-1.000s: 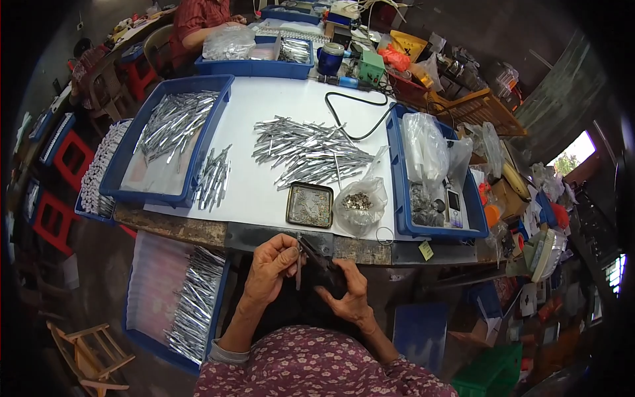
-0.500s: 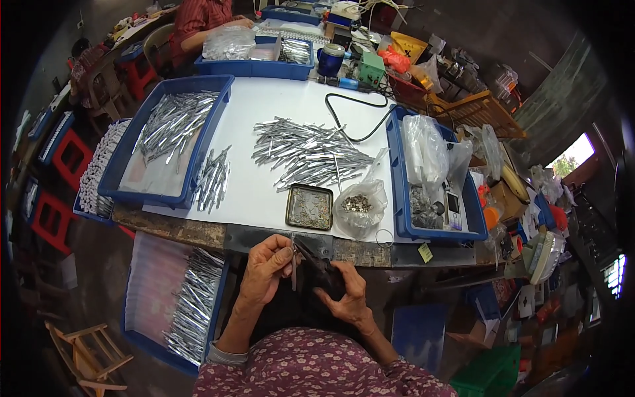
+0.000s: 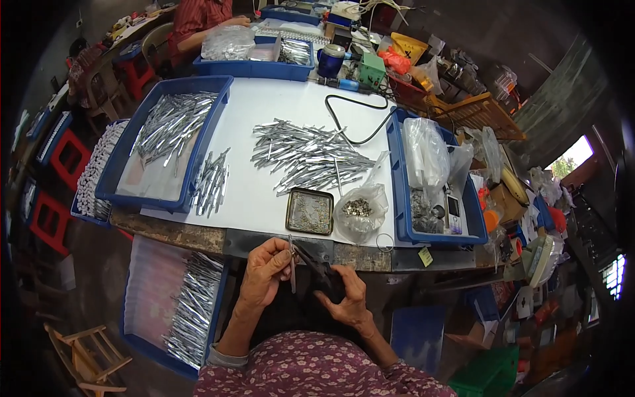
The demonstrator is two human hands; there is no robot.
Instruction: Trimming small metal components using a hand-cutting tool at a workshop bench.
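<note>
Just in front of the table's near edge, my left hand pinches a slim silvery metal strip between thumb and fingertips. My right hand is wrapped around a dark, long-nosed tool that looks like pliers. The tool's tip meets the strip beside my left fingertips; the exact contact is too small to make out. Beyond my hands lie a shallow square tin of tiny parts and a clear plastic bag of small metal pieces. A heap of similar strips is spread on the white tabletop.
A smaller bunch of strips lies beside a blue tray at left. Another blue tray with plastic bags stands at right. Below the table edge, at lower left, sits a tray with more strips. Someone in a red sleeve sits far left.
My hands keep nearly the same place and grip on the strip and the dark tool. The whole view has shifted slightly.
</note>
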